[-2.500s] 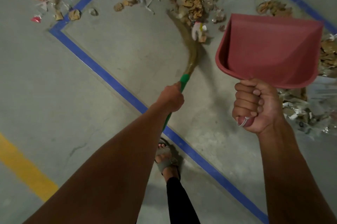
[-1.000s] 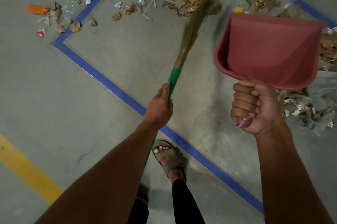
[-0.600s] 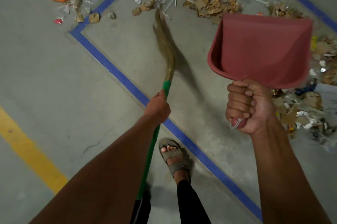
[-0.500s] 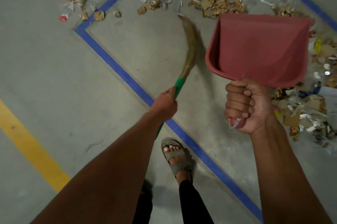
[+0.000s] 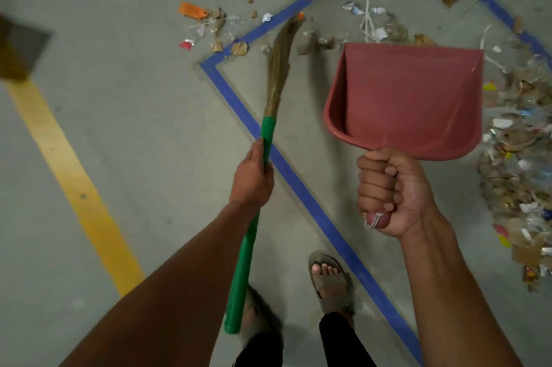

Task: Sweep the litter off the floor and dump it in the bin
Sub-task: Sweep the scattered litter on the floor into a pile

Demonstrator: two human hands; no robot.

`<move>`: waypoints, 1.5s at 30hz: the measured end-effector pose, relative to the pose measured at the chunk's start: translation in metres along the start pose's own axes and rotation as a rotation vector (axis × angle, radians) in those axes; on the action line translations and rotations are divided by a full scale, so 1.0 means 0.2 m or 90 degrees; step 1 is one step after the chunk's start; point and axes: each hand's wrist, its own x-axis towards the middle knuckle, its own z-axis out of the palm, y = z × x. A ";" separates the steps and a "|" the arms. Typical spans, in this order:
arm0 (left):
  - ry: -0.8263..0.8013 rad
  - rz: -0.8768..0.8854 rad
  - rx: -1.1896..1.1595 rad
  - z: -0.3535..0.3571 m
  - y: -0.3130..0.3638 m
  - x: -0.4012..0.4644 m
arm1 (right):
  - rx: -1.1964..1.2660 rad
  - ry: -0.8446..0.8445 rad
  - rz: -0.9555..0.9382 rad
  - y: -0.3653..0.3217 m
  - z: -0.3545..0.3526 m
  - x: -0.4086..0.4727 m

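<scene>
Grey concrete floor (image 5: 125,91), blue tape line (image 5: 301,190). Left hand (image 5: 252,177) grips broom (image 5: 276,67), long axis pointing ahead, bristle tip beside scattered litter (image 5: 236,35). Right hand (image 5: 391,190) fisted round dustpan (image 5: 409,100) handle, pan aloft. Bin not visible.

**Free floor and obstructions**

We note bare concrete floor (image 5: 134,133) on our left, crossed only by a yellow line (image 5: 74,184); nothing stands on it near us. Inside the blue tape corner (image 5: 210,65) the floor below the broom bristles (image 5: 279,58) is open down to our sandalled foot (image 5: 328,283). Scattered litter (image 5: 215,26) lies across the far side of the tape. A dense litter heap (image 5: 519,163) fills the right edge. The dustpan (image 5: 409,100), held up in our right hand (image 5: 391,190), blocks sight of the floor beneath it. A dark, blurred object (image 5: 18,47) sits at far left.
</scene>
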 end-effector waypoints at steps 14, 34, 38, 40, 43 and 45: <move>0.173 -0.191 0.034 -0.96 -0.83 0.01 | -0.023 -0.083 0.132 0.42 0.51 0.86; 0.081 -0.390 -0.060 -0.83 -1.06 1.27 | -0.020 -0.023 0.150 -0.20 0.34 1.70; 0.012 -0.317 0.029 -0.76 -1.01 1.41 | -0.007 -0.019 0.130 -0.32 0.29 1.76; -0.041 -0.261 0.093 -0.74 -0.99 1.43 | -0.003 -0.010 0.107 -0.36 0.27 1.76; -0.113 -0.185 0.118 -0.69 -0.94 1.43 | 0.001 0.001 0.082 -0.38 0.24 1.74; -0.151 -0.131 0.119 -0.66 -0.90 1.41 | -0.006 0.010 0.075 -0.38 0.23 1.73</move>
